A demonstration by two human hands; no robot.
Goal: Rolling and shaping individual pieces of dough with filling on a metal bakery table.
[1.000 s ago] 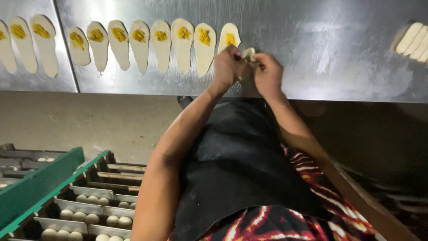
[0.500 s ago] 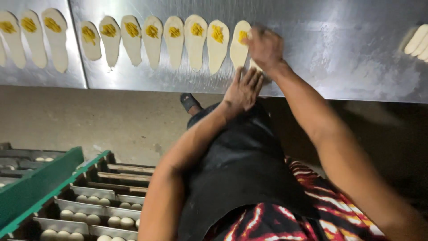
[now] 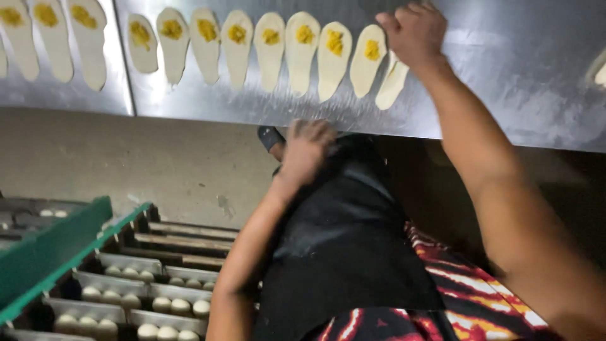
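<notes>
A row of flat oval dough pieces [image 3: 302,52], each with a dab of yellow filling, lies on the steel table [image 3: 505,82]. At the row's right end, a plain dough piece [image 3: 391,85] without filling lies slanted. My right hand [image 3: 413,31] rests over its far end with curled fingers gripping it. My left hand [image 3: 306,148] hangs below the table edge against my black apron [image 3: 344,246], fingers loosely apart and holding nothing.
More filled dough ovals [image 3: 53,35] lie on a second steel sheet at far left. Below left stands a green-framed rack [image 3: 57,252] holding trays of small dough balls [image 3: 161,303]. A grey floor and a dark shoe [image 3: 270,136] show under the table.
My left hand has dropped from the table edge down to the apron. My right hand has laid the plain dough piece on the table at the row's right end.
</notes>
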